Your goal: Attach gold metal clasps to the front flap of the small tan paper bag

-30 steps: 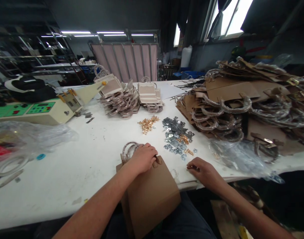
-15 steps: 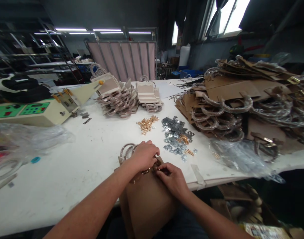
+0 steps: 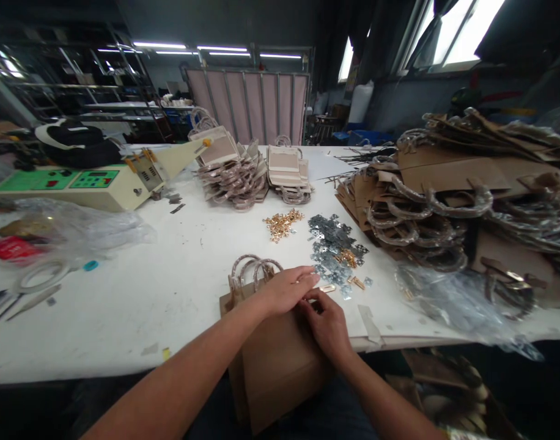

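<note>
A brown bag panel (image 3: 280, 360) leans at the table's front edge, reaching down over my lap. Plastic-wrapped loop handles (image 3: 252, 269) stand up behind its top edge. My left hand (image 3: 287, 292) lies across the top of the panel, its fingers stretched out to the right. Just below, my right hand (image 3: 326, 321) has thumb and forefinger pinched at the panel's upper right corner; what is between them is hidden. A gold oblong metal fitting (image 3: 327, 288) shows just beyond my fingertips.
Small gold fittings (image 3: 282, 225) and grey metal plates (image 3: 332, 238) lie in heaps ahead. Stacked brown bag pieces (image 3: 427, 165) with wrapped handles fill the right; paler bag pieces (image 3: 232, 171) stand farther back. At left are a cream machine (image 3: 115, 189) and a tape roll (image 3: 41, 275).
My left hand has moved from a bent-finger hold to lying stretched across the panel's top. The gold oblong fitting now shows beyond the fingertips. The camera view has turned left.
</note>
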Motion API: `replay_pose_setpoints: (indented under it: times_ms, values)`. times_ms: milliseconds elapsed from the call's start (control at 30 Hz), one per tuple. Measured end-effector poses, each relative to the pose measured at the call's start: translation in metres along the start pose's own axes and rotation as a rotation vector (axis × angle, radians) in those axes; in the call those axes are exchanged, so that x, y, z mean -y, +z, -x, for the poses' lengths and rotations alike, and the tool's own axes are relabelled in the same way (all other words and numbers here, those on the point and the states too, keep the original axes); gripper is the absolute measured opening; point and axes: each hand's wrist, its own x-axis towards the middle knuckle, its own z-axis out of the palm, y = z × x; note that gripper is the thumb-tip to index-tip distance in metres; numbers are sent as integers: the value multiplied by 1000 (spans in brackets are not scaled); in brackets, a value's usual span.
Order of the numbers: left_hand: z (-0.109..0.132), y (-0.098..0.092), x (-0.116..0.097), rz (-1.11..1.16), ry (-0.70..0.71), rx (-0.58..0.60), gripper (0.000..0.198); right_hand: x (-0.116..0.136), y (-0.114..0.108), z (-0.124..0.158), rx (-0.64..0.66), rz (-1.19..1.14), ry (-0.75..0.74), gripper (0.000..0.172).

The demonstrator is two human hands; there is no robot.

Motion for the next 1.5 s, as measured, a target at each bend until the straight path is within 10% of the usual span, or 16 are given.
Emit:
replay_pose_setpoints:
  times_ms: [100, 333, 733, 1500]
  values:
    - [24, 1, 19, -343, 48, -211, 41, 0, -7, -9, 25, -99, 179, 30]
    - [56, 15, 43, -740, 142, -278, 66, -6, -23, -22, 131, -14, 187, 30]
    - [41, 14, 36, -756, 44, -144, 61, -3, -30, -20, 236, 329, -177, 20]
    - [24, 13, 15, -697, -125, -123, 39, -9, -26, -16, 191, 222, -67, 19]
